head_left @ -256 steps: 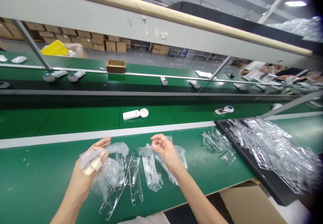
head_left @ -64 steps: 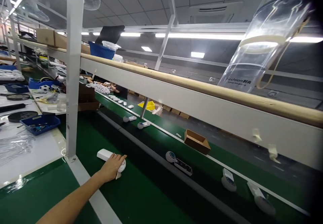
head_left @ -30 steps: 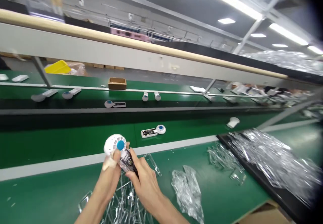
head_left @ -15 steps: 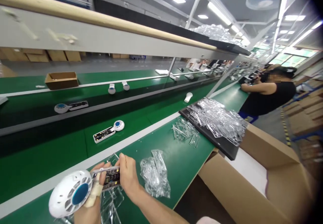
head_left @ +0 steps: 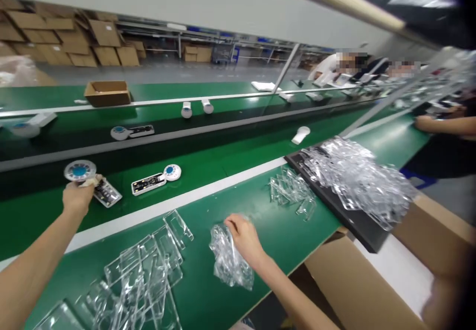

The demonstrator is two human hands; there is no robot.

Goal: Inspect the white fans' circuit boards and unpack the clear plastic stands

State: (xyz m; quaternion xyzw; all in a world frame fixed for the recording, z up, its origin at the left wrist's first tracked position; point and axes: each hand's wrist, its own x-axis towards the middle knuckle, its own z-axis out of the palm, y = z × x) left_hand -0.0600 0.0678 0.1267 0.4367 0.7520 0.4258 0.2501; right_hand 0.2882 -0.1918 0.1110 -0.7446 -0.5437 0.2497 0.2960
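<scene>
My left hand (head_left: pixel 77 197) grips a white device over the green belt. This device has a round head (head_left: pixel 79 171) with a blue centre and a handle (head_left: pixel 107 192) showing a circuit board under a clear cover. Just right of it, a similar white device (head_left: pixel 149 184) lies on the belt with its board facing up. On the bench, my right hand (head_left: pixel 243 236) is closed, fingertips pinched, at the top of a heap of crumpled clear plastic film (head_left: pixel 227 260). Whether film is between the fingertips is hidden. Clear plastic covers (head_left: pixel 139 265) lie scattered between my forearms.
More clear covers (head_left: pixel 290 191) lie beside a black tray (head_left: pixel 345 223) heaped with clear plastic pieces (head_left: pixel 353 171). Below it stands an open carton (head_left: pixel 357 280). Several white devices and a small cardboard box (head_left: pixel 107 93) are farther back. Another person's arm (head_left: pixel 446 124) reaches in at right.
My left hand has carried the device from the bench forward and left over the belt. My right hand has left the device's handle and moved right to the film. The view has turned.
</scene>
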